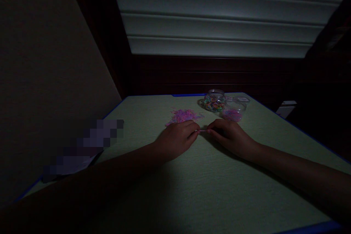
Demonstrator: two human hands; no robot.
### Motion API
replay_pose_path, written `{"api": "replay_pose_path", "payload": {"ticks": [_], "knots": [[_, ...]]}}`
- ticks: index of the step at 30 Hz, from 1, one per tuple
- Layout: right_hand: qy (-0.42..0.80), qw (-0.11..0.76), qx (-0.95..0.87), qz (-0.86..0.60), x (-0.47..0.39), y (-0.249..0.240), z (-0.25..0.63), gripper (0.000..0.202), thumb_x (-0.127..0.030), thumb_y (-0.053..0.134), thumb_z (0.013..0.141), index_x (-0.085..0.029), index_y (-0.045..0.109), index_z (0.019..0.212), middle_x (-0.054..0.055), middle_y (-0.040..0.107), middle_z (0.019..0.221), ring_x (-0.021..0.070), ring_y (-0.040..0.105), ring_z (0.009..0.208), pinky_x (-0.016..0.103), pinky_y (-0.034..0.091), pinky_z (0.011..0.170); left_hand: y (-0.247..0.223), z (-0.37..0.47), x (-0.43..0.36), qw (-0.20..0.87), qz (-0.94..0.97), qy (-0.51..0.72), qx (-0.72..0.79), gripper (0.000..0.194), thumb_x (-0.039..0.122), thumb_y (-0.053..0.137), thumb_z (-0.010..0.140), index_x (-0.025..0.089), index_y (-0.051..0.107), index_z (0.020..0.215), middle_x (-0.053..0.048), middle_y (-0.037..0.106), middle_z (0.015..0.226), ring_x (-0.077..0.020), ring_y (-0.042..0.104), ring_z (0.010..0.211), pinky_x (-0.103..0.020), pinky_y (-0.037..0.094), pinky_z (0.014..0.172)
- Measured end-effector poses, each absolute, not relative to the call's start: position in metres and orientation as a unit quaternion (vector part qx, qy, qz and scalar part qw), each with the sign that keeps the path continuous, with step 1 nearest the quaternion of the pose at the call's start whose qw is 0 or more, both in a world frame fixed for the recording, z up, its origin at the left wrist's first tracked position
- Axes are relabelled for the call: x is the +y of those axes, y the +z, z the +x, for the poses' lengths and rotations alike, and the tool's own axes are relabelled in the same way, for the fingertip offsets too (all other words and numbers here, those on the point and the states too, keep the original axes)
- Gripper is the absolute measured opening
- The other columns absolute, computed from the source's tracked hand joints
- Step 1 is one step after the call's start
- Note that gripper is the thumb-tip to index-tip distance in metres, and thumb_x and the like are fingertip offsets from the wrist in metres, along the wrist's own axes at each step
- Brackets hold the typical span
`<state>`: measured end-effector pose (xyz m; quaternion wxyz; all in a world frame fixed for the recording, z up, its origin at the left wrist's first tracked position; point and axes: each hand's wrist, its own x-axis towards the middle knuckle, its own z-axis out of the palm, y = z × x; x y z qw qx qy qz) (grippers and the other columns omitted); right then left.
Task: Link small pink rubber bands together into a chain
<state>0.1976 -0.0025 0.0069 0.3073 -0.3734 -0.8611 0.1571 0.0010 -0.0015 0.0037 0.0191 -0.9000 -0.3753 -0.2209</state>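
Note:
A thin pink rubber band (pixel 203 130) spans the short gap between my two hands, low over the table. One end is pinched in the fingertips of my left hand (pixel 179 137). The thumb and forefinger of my right hand (pixel 233 137) close on its other end. Just behind my left hand lies a loose pile of pink and purple rubber bands (pixel 184 115), partly covered by the knuckles. Beyond my right hand, a clear round container (pixel 238 106) holds more pink bands. Dim light hides the finer detail of the fingertips.
A clear jar of multicoloured hair ties (pixel 214 101) stands at the back of the pale green table (pixel 192 190), beside a clear lid (pixel 243 99). On the left lies a blurred-out flat object (pixel 85 150). Behind the table is a slatted panel (pixel 219 18).

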Motion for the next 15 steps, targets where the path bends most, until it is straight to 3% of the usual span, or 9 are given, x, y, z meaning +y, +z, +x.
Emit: {"api": "replay_pose_path", "payload": {"ticks": [8,15], "knots": [[0.149,0.306,-0.864,-0.373,-0.0033,0.0055,0.1981,0.019,-0.027,0.042,0.083,-0.016,0.057,0.082,0.003,0.058,0.074,0.0106,0.051,0.066,0.022,0.038,0.06,0.0026,-0.0001,-0.0014,0.016,-0.898,-0.223,-0.378,0.019,0.028,0.04,0.083,0.019,0.052,0.095,-0.001,0.058,0.085,-0.012,0.054,0.074,-0.024,0.042,0.067],[0.137,0.305,-0.87,-0.361,-0.0036,0.006,0.1986,0.018,-0.025,0.043,0.083,-0.015,0.058,0.082,0.004,0.058,0.075,0.011,0.051,0.067,0.022,0.038,0.061,0.0014,0.0007,-0.0015,0.028,-0.892,-0.232,-0.387,0.031,0.033,0.041,0.082,0.019,0.047,0.11,-0.003,0.059,0.093,-0.0133,0.055,0.08,-0.026,0.043,0.071]]}}
